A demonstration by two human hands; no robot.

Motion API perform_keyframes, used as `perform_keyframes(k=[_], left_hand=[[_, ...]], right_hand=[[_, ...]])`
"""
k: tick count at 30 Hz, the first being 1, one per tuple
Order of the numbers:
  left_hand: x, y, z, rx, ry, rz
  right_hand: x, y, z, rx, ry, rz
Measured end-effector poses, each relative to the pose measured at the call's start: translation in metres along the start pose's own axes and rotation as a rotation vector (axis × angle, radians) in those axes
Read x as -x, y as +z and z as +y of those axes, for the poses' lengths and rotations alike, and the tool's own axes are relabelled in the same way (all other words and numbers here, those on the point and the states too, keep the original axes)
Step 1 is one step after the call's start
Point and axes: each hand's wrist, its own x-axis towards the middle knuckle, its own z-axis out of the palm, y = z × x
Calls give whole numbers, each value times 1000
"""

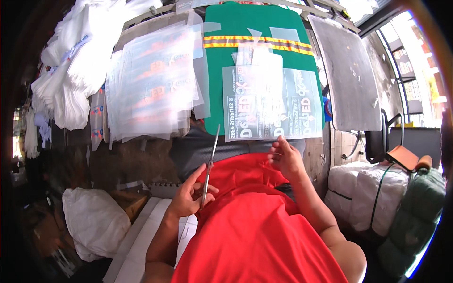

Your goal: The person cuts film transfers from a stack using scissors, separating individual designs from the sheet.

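While the left hand (188, 194) holds a long, slim, silver metal tool (211, 162) among partly spread fingers, I see the right hand (286, 158) apparently empty, its fingers loosely curled; whether it touches the printed, translucent plastic sheets (302, 106) just beyond, I cannot tell. Those sheets overlap on a green board with rounded corners (255, 21), ahead of both hands and nearer the right. Farther left lies a thick pile of similar translucent sheets (151, 89). I judge the work partway: some sheets are laid out, but whether the pile is finished or waiting stays unclear to me
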Motion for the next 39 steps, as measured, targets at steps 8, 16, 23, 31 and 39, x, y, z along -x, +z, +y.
perform_keyframes(k=[8, 16, 23, 31, 39], left_hand=[[14, -21, 13, -7, -221, -275], [2, 3, 20, -66, -313, -345], [-34, 51, 7, -43, -7, -205], [-82, 89, -8, 54, 102, -61], [-92, 91, -17, 158, 114, -44]], right_hand=[[-20, -1, 8, -238, -76, -136], [-8, 44, -6, -168, -146, -250], [-18, 81, -13, -159, -367, -195], [-25, 92, -7, -297, -488, -232], [-28, 87, -2, -283, -485, -222]])
